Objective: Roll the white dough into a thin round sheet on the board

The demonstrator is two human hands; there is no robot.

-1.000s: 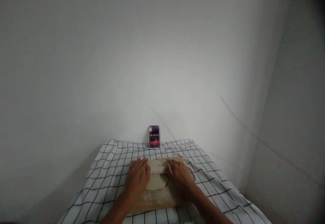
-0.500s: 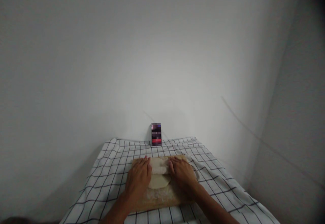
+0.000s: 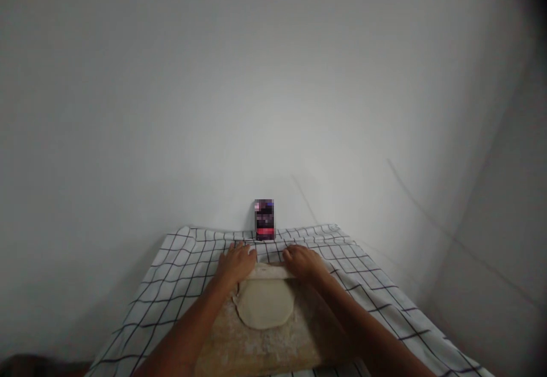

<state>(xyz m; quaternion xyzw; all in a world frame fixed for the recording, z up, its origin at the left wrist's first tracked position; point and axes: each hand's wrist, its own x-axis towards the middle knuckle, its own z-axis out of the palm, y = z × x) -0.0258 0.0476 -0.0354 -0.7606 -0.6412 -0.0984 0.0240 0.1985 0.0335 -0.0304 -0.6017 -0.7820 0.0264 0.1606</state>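
My left hand (image 3: pixel 238 262) and right hand (image 3: pixel 304 262), set apart, are pressing the pin (image 3: pixel 272 273) farther forward than before, grip unclear; more dough (image 3: pixel 265 305) is showing on their near side.

Over the left part of the white cloth with dark checked lines (image 3: pixel 162 303), a bare left hand (image 3: pixel 236 262) and a bare, tapered left forearm (image 3: pixel 192 320) are seen. Over its right part, a bare right hand (image 3: pixel 305 262) and a similarly tapered, bare right forearm (image 3: pixel 359 320) are shown.
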